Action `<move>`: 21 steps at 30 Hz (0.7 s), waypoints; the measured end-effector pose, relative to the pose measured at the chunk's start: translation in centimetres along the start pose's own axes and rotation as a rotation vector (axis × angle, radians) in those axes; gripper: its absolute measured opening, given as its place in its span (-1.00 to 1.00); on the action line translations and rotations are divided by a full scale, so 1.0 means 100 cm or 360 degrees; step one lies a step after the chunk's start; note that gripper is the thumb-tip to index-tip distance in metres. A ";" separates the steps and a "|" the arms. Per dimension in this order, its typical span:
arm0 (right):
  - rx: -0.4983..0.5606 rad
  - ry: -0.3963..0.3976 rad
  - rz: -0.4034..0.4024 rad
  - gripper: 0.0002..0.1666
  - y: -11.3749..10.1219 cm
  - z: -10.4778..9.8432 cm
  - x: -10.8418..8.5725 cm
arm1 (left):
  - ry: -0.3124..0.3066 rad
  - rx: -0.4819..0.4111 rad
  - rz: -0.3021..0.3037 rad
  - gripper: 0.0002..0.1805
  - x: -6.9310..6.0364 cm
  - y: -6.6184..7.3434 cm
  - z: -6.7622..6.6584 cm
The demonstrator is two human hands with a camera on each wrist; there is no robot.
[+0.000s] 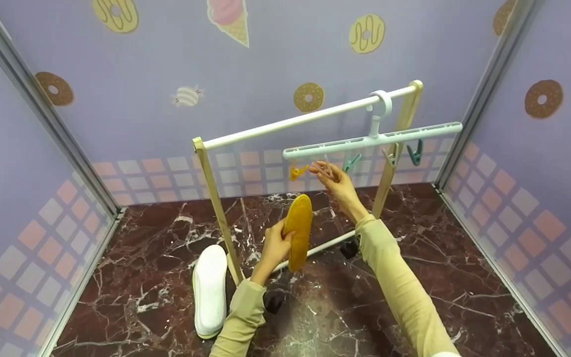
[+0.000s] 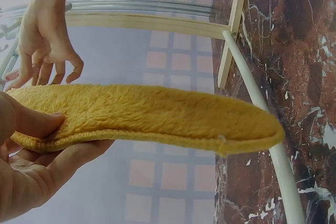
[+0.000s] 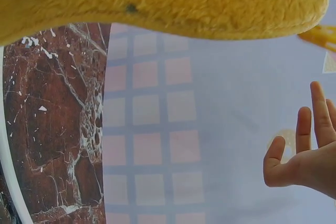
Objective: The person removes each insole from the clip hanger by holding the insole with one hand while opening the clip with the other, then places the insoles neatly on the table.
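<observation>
A fuzzy yellow insole (image 1: 299, 232) stands nearly upright in my left hand (image 1: 274, 245), gripped by thumb and fingers along its side. In the left wrist view the fuzzy insole (image 2: 147, 116) shows its stitched edge, and the left thumb (image 2: 39, 123) presses on its face. My right hand (image 1: 337, 184) pinches a pink clothespin (image 1: 323, 169) below the pale green hanger (image 1: 335, 147). Left of it dangles a yellow clothespin (image 1: 297, 172). In the right wrist view several right-hand fingers are extended, while the pinched clip is out of sight.
The hanger hooks over the white bar (image 1: 285, 123) of a wooden-legged rack. Farther right hang a teal clip (image 1: 351, 162), a whitish clip (image 1: 392, 155) and a dark green clip (image 1: 415, 152). A white-faced insole (image 1: 210, 292) lies on the marbled floor beside the rack's left leg.
</observation>
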State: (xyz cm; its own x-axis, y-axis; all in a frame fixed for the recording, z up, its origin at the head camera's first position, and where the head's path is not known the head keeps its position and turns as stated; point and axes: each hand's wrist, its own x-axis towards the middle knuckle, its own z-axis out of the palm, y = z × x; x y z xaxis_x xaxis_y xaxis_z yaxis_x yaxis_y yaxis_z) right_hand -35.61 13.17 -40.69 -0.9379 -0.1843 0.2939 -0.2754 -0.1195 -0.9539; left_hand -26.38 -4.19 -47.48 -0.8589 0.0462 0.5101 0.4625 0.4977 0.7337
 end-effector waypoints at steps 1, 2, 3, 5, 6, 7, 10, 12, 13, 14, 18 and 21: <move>-0.0002 -0.0003 -0.0002 -0.54 0.000 0.000 -0.001 | 0.0007 -0.0006 -0.0002 -0.71 -0.001 0.001 -0.001; 0.0004 -0.0006 -0.0004 -0.53 0.000 -0.001 -0.001 | 0.0014 -0.0004 0.0001 -0.71 -0.001 0.002 -0.002; 0.0014 -0.0005 -0.0008 -0.52 0.001 -0.001 -0.002 | 0.0020 0.0003 0.0006 -0.73 -0.002 0.003 -0.003; 0.0024 -0.0014 -0.0013 -0.50 0.001 -0.002 -0.003 | 0.0040 0.0010 0.0008 -0.77 -0.003 0.005 -0.005; 0.0029 -0.0020 -0.0011 -0.49 0.002 -0.002 -0.004 | 0.0051 0.0008 0.0006 -0.79 -0.003 0.005 -0.006; 0.0038 -0.0025 -0.0014 -0.48 0.002 -0.003 -0.004 | 0.0062 0.0006 0.0001 -0.80 -0.004 0.006 -0.007; 0.0026 -0.0037 -0.0001 -0.48 0.004 -0.005 -0.007 | 0.0093 0.0019 -0.0007 -0.83 -0.006 0.006 -0.009; 0.0019 -0.0048 0.0018 -0.50 0.005 -0.006 -0.010 | 0.0108 0.0028 -0.0016 -0.84 -0.007 0.006 -0.010; 0.0014 -0.0054 0.0024 -0.51 0.005 -0.007 -0.011 | 0.0112 0.0036 -0.0017 -0.84 -0.007 0.006 -0.011; 0.0010 -0.0060 0.0032 -0.53 0.005 -0.007 -0.013 | 0.0119 0.0041 -0.0023 -0.85 -0.008 0.005 -0.012; 0.0003 -0.0100 0.0036 -0.56 0.006 -0.009 -0.018 | 0.0142 0.0021 -0.0041 -0.87 -0.010 0.006 -0.015; 0.0019 -0.0122 0.0035 -0.56 0.004 -0.011 -0.022 | 0.0155 -0.0012 -0.0052 -0.87 -0.012 0.007 -0.019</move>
State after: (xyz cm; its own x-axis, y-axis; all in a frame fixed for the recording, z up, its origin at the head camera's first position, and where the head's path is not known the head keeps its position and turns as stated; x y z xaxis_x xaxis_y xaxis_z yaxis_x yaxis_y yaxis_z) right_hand -33.91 14.55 -41.80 -0.9246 -0.2615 0.2769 -0.2516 -0.1262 -0.9596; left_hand -24.64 -5.50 -46.69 -0.8482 -0.0547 0.5269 0.4367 0.4908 0.7539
